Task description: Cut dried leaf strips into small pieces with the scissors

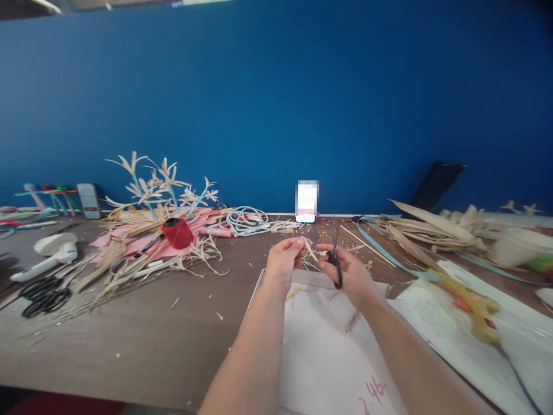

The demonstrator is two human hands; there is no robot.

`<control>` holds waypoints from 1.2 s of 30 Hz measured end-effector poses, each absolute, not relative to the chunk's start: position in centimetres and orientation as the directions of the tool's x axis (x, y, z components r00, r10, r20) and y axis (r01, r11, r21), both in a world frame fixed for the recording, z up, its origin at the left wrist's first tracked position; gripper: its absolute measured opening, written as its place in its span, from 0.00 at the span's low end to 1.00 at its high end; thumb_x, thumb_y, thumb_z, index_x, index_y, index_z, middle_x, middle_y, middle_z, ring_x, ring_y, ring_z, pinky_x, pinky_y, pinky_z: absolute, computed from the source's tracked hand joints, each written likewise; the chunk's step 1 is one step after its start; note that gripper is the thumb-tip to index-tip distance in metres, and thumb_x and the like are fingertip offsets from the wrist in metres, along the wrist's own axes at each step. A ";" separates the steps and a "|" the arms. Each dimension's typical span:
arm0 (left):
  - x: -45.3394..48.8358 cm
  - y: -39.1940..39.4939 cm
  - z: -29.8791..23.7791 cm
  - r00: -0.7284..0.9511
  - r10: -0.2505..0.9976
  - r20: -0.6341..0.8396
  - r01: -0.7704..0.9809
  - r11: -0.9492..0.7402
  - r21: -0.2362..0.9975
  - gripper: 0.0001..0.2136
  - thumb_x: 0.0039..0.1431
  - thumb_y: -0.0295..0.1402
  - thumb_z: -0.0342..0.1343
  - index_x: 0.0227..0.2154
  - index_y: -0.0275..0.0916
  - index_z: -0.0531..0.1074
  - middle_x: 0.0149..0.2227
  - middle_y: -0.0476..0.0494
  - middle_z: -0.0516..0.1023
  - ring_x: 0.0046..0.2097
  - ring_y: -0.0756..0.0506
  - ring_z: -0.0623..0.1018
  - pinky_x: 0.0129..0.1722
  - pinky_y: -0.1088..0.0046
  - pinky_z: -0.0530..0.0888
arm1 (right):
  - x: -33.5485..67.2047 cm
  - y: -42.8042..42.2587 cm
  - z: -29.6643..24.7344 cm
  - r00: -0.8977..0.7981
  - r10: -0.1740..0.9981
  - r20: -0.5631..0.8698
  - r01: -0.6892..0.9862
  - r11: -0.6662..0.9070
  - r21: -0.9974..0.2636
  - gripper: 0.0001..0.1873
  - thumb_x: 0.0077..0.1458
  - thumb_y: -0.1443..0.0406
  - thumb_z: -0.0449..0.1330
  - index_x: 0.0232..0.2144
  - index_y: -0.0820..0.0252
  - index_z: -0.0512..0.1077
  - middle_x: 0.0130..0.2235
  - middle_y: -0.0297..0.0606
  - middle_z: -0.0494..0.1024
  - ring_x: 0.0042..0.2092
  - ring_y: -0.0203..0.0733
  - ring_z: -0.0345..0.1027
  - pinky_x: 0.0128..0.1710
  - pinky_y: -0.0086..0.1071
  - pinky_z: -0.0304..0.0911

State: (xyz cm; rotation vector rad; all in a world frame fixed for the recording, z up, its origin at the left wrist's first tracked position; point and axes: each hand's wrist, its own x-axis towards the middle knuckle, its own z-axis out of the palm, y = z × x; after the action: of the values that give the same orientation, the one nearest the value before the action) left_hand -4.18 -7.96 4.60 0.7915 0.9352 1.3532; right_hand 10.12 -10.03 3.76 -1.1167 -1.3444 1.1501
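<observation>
My left hand (283,260) pinches a small strip of dried straw (309,248) above a white sheet of paper (319,351). My right hand (352,274) grips black scissors (336,253), blades pointing up and away, right beside the strip. Both hands are held close together over the far edge of the paper. Small straw cuttings lie scattered around them on the brown table (142,334).
A red thread spool (177,232) sits amid straw flowers and pink paper at left. Black scissors (43,295) and a white tool (52,253) lie far left. A yellow glue gun (473,302) rests on paper at right, near dried leaves (427,227). Blue wall behind.
</observation>
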 end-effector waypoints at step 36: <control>-8.0 -10.1 6.2 0.066 0.987 -0.144 0.826 0.027 0.563 0.07 0.30 0.21 0.56 0.09 0.41 0.72 0.15 0.40 0.71 0.21 0.44 0.69 0.26 0.70 0.62 | 11.3 -9.3 3.6 0.211 0.970 0.123 0.144 0.094 -0.985 0.22 0.43 0.58 0.62 0.42 0.58 0.70 0.27 0.37 0.74 0.30 0.40 0.67 0.28 0.32 0.60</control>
State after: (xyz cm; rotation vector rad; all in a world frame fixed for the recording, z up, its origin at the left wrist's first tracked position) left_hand -8.04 -10.10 6.20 1.8397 1.8005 0.4126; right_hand 11.32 -9.31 3.56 -1.3190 -1.1882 0.9000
